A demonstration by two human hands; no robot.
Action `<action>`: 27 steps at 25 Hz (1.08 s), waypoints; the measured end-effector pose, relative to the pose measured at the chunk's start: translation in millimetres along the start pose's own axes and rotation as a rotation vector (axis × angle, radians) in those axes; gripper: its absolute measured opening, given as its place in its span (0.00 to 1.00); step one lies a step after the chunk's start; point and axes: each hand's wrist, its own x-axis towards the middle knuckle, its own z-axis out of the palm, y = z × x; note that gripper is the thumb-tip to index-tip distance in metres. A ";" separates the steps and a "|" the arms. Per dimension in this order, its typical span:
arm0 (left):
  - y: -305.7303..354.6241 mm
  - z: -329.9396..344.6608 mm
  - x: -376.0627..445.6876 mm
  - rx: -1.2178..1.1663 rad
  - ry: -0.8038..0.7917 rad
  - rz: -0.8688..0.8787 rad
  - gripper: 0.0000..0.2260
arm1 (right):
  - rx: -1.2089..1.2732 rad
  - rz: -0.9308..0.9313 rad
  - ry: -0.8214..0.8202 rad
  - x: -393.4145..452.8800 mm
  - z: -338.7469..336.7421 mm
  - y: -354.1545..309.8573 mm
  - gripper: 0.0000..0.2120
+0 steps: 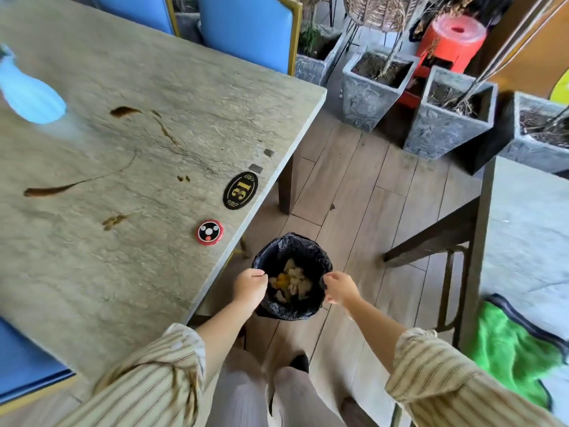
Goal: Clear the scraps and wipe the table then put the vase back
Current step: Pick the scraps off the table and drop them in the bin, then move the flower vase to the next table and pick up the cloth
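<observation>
A small bin lined with a black bag hangs just off the table's corner, over the wooden floor. Pale and orange food scraps lie inside it. My left hand grips the bag's rim on the left and my right hand grips it on the right. The stone table carries brown sauce smears and small crumbs. A light blue vase stands at the table's far left edge. A green cloth lies on a second table at the right.
A black oval number plate and a round red-and-black call button sit near the table edge. Blue chairs line the far side. Grey stone planters and a red stool stand beyond. The second table's dark legs reach toward the bin.
</observation>
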 end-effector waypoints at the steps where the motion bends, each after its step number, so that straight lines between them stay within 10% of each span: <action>1: 5.4 -8.6 -5.4 0.069 0.012 0.131 0.04 | -0.054 -0.049 -0.003 -13.4 -3.0 -13.9 0.15; 7: 69.3 -72.6 -53.7 0.141 -0.059 0.531 0.05 | -0.240 -0.471 -0.034 -79.1 16.7 -127.3 0.12; 16: 117.5 -225.7 -70.1 0.323 0.313 0.706 0.04 | -0.410 -0.997 -0.036 -158.4 100.5 -258.2 0.15; 27: 86.1 -404.7 -24.6 0.316 0.368 0.622 0.07 | -0.569 -1.003 0.029 -182.8 245.7 -358.3 0.19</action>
